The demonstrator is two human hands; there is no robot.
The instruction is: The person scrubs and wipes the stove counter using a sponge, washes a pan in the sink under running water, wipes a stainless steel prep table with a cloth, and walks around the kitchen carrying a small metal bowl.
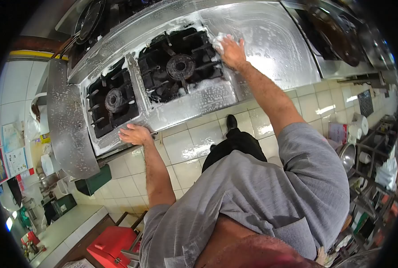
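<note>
My right hand (232, 52) presses on the steel stove top just right of the larger burner, its fingers over a white sudsy wad (218, 42). Foam covers the wad, so its kind is unclear. My left hand (135, 134) rests with fingers spread on the stove's front edge, below the smaller burner, holding nothing. The gas stove (208, 99) is wet and streaked with soap suds. Black grates surround the large burner (180, 67) and the small burner (115, 100). Smooth sudsy steel (277, 47) extends to the right of my right hand.
A sudsy steel side panel (69, 123) borders the stove on the left. Dark pans (335, 38) stand at the upper right. Behind me are a red box (112, 245) and a crowded rack (368, 178). The tiled floor (176, 143) looks wet.
</note>
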